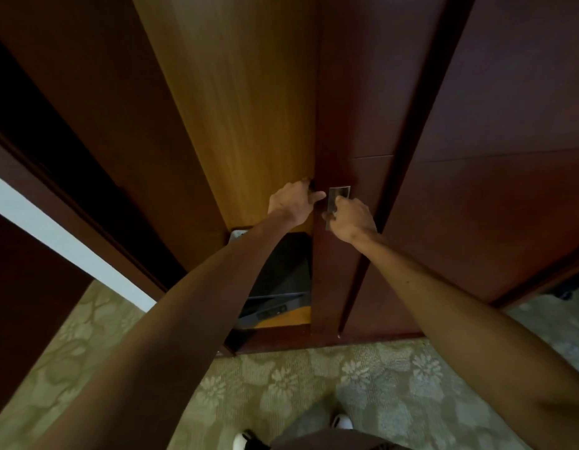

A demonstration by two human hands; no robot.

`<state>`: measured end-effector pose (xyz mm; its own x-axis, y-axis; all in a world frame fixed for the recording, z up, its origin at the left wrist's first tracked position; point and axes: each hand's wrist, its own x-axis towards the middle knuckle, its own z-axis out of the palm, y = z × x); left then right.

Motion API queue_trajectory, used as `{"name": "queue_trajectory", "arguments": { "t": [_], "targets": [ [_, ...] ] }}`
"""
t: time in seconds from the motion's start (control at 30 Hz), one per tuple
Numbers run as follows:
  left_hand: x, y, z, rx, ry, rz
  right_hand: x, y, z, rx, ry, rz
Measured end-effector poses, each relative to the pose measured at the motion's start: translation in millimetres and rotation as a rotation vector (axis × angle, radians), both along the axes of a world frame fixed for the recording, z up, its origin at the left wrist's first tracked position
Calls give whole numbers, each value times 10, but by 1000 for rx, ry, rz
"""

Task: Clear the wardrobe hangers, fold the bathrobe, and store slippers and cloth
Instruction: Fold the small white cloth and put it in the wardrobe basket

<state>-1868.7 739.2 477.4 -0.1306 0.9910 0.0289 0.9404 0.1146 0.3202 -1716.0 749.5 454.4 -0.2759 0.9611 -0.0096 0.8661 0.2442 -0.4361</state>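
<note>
I stand in front of a dark wooden wardrobe. Its sliding door [343, 131] is partly open and shows a lighter inner panel [246, 118]. My left hand [291, 201] grips the door's left edge. My right hand [353, 219] is closed on the metal door handle [338, 194]. Low in the opening sits a black safe [281, 280] on a wooden shelf. No hangers, bathrobe, slippers or cloth show in the gap.
A second dark door panel [509, 157] stands to the right. On the left are a dark door frame [70, 177] and a strip of white wall [54, 228]. Green floral carpet [314, 384] covers the floor, with my shoes [341, 422] at the bottom edge.
</note>
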Motion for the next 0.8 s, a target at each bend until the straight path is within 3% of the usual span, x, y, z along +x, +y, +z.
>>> {"name": "queue_trajectory", "arguments": {
  "t": [0.8],
  "targets": [
    [-2053,-967,70,-6,-31,132,-2053,-819,118,-9,-95,185]
  ]
}}
